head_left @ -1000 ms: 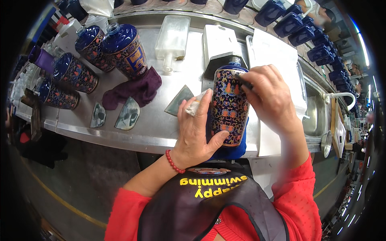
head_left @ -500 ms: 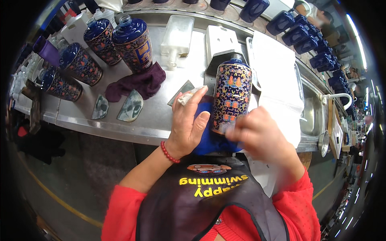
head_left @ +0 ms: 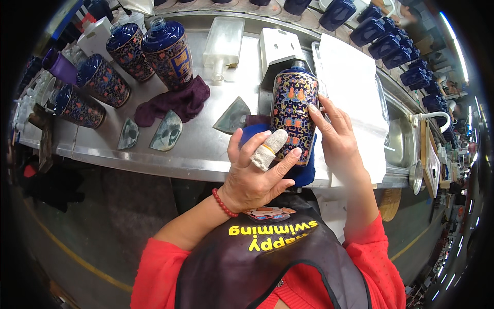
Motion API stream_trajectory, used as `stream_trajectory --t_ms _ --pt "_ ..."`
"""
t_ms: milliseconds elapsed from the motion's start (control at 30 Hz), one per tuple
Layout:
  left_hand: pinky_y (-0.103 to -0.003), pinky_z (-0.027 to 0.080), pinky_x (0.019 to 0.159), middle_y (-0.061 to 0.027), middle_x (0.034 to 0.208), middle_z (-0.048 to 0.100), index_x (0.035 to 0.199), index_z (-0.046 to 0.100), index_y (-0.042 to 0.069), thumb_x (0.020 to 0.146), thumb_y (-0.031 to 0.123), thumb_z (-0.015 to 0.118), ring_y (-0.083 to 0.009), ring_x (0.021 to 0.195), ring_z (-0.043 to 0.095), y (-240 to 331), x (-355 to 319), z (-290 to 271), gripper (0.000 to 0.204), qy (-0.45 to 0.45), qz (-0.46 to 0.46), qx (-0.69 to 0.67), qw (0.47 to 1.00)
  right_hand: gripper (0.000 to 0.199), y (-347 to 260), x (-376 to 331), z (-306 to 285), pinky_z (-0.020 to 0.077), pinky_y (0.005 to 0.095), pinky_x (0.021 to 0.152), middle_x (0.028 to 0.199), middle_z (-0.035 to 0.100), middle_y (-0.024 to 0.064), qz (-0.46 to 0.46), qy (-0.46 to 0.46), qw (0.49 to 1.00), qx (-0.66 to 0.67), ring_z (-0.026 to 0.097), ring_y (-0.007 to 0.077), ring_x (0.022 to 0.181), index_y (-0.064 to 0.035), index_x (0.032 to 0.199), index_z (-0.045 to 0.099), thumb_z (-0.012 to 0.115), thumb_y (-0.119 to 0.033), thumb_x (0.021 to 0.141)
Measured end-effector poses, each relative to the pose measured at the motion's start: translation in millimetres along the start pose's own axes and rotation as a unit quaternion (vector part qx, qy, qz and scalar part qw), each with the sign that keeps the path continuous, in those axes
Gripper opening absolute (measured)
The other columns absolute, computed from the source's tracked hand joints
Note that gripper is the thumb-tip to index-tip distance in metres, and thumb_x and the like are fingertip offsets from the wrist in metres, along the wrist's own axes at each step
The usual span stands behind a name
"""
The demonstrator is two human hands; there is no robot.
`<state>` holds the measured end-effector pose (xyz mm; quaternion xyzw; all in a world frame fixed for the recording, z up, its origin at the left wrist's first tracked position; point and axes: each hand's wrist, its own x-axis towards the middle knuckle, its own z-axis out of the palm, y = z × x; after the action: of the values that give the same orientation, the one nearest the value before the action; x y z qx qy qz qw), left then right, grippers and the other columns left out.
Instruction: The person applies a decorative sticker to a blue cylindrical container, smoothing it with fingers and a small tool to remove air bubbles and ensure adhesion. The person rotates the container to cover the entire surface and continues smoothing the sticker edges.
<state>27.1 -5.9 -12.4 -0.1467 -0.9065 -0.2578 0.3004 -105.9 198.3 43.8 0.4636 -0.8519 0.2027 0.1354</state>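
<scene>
A dark blue bottle (head_left: 294, 110) with a dense flower pattern in orange, pink and yellow lies with its neck pointing away from me. Under its near end is a blue cloth (head_left: 307, 173). My right hand (head_left: 337, 139) rests stretched fingers along the bottle's right side. At the lower left of the bottle is my left hand (head_left: 260, 175), its fingers apart and a fingertip at the bottle's near end. One finger of that hand wears a whitish cloth finger cover (head_left: 270, 149) with a yellow band. The bottle's neck leans on a dark-fronted white stand (head_left: 280, 49).
Several patterned bottles (head_left: 167, 54) stand at the left, beside a purple cloth (head_left: 175, 105). Thin grey-green scrapers (head_left: 166, 131) lie on the metal bench (head_left: 103, 149). A clear bottle (head_left: 224, 44) lies behind. White paper (head_left: 352, 103) and a sink (head_left: 401, 147) are at the right.
My left hand has moved right to the bottle's near end. My right hand has gone from the near end up to the bottle's right side. The bottle has shifted slightly left.
</scene>
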Motion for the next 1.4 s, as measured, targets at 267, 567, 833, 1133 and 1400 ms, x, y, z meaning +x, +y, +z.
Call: stream_trajectory --t_ms 267,567,833,1133,1400 --pt "-0.057 0.015 0.123 -0.0171 0.136 0.063 0.129 0.075 0.022 0.100 0.050 0.059 -0.0321 0.135 0.044 -1.9 -16.5 -3.3 0.043 0.000 0.007 -0.008 1.000 0.066 -27.7 -35.5 3.2 0.0466 0.0492 0.109 0.151 0.048 0.0264 -0.004 -0.016 1.000 -0.015 0.054 0.0441 0.129 -0.0128 0.141 0.064 0.060 0.012 0.079" --pt "-0.056 0.019 0.120 -0.0132 0.131 0.068 0.131 0.073 0.016 0.101 0.047 0.059 -0.0303 0.128 0.049 -4.7 -27.4 -2.0 0.046 0.027 -0.046 -0.051 0.997 0.065 -42.2 -64.2 12.3 0.0466 0.0496 0.109 0.152 0.046 0.0269 0.013 -0.022 1.000 0.001 0.053 0.0430 0.132 -0.0146 0.138 0.066 0.064 0.010 0.079" --pt "-0.056 0.019 0.121 -0.0147 0.132 0.067 0.133 0.072 0.014 0.100 0.047 0.061 -0.0321 0.128 0.051 -3.5 -26.2 -0.3 0.049 0.004 -0.026 -0.029 0.999 0.062 -47.3 -66.6 16.0 0.0477 0.0489 0.108 0.152 0.047 0.0267 0.033 -0.013 0.999 0.024 0.055 0.0428 0.130 -0.0157 0.134 0.070 0.066 0.009 0.077" --pt "-0.059 0.021 0.118 -0.0137 0.136 0.064 0.137 0.069 0.016 0.098 0.048 0.062 -0.0313 0.129 0.048 -6.3 -24.8 1.1 0.050 0.003 -0.021 -0.042 0.999 0.061 -45.9 -66.0 16.9 0.0470 0.0486 0.109 0.152 0.046 0.0279 0.016 -0.010 0.999 0.029 0.054 0.0444 0.132 -0.0164 0.135 0.069 0.065 0.010 0.080" --pt "-0.059 0.022 0.117 -0.0136 0.137 0.064 0.138 0.068 0.016 0.098 0.048 0.062 -0.0311 0.130 0.047 -4.3 -26.4 4.0 0.052 0.002 -0.026 -0.047 0.999 0.062 -50.3 -67.0 18.3 0.0462 0.0488 0.110 0.152 0.046 0.0278 0.058 -0.002 0.995 0.077 0.054 0.0438 0.133 -0.0169 0.135 0.070 0.065 0.009 0.079"
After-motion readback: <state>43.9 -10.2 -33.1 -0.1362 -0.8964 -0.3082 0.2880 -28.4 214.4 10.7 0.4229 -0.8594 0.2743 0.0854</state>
